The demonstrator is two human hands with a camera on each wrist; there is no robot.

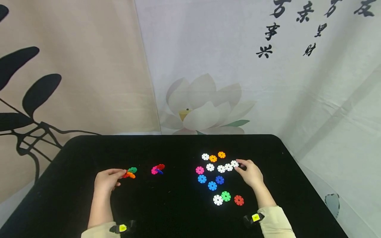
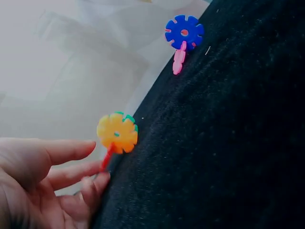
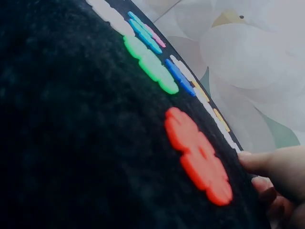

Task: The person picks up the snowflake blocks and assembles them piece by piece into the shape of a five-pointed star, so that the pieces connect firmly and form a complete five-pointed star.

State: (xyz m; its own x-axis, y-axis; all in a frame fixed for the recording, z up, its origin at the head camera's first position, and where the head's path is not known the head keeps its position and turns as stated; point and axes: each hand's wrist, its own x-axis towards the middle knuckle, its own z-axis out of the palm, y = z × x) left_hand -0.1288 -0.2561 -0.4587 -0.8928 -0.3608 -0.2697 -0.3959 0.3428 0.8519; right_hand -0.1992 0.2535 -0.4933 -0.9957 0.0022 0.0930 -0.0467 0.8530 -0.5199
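My left hand (image 1: 108, 180) holds a small cluster of joined, notched plastic discs at its fingertips. A red disc (image 2: 108, 157) lies against the fingers, with an orange disc (image 2: 116, 132) and a green disc (image 1: 132, 170) fixed to it. At the right, my right hand (image 1: 251, 173) pinches a white disc (image 1: 234, 163) at the end of a short row of white ones. Between the hands, nearer the left, rests another joined cluster, made of a pink disc (image 1: 154, 170), a red disc (image 1: 160, 166) and a blue disc (image 2: 184, 32).
Loose discs lie left of and below my right hand: orange (image 1: 221, 154), pink (image 1: 200, 170), light blue (image 1: 212, 185), dark blue (image 1: 219, 179), green (image 1: 226, 196) and red (image 1: 239, 200). The black table (image 1: 178, 211) ends at a printed curtain (image 1: 119, 66).
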